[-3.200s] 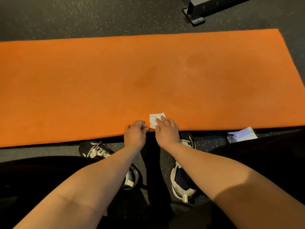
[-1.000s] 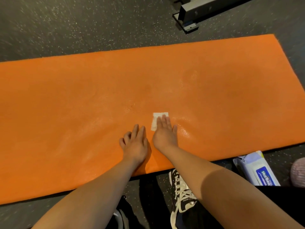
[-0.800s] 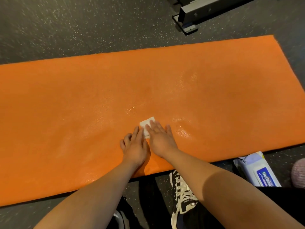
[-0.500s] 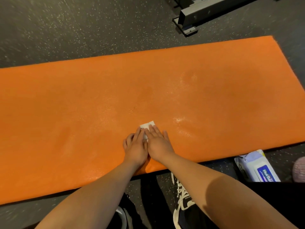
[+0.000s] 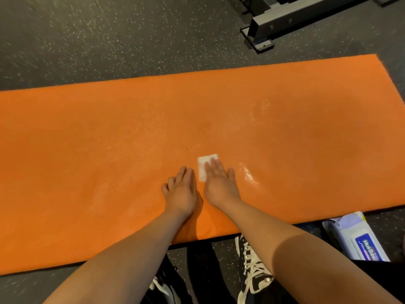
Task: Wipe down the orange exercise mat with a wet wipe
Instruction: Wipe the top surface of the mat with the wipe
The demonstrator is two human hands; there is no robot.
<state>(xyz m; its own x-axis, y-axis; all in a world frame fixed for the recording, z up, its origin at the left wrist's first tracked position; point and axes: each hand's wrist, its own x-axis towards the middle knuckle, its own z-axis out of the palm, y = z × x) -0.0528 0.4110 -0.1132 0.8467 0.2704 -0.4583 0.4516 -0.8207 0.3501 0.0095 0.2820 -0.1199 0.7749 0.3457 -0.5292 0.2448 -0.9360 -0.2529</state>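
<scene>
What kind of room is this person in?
Probably a gym: an orange exercise mat lies on a dark speckled floor, and the grey metal base of some equipment stands beyond it.

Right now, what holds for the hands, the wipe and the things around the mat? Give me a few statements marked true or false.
1. The right hand presses the wet wipe onto the orange mat with straight fingers. True.
2. The left hand pinches a corner of the wipe. False: it rests flat on the mat beside the wipe and holds nothing.
3. The wipes pack lies on the mat. False: it lies on the floor, off the mat's near edge.
4. A wet sheen shows on the mat to the right of the right hand. True.
5. A metal frame stands on the floor beyond the mat's far edge. True.
</scene>
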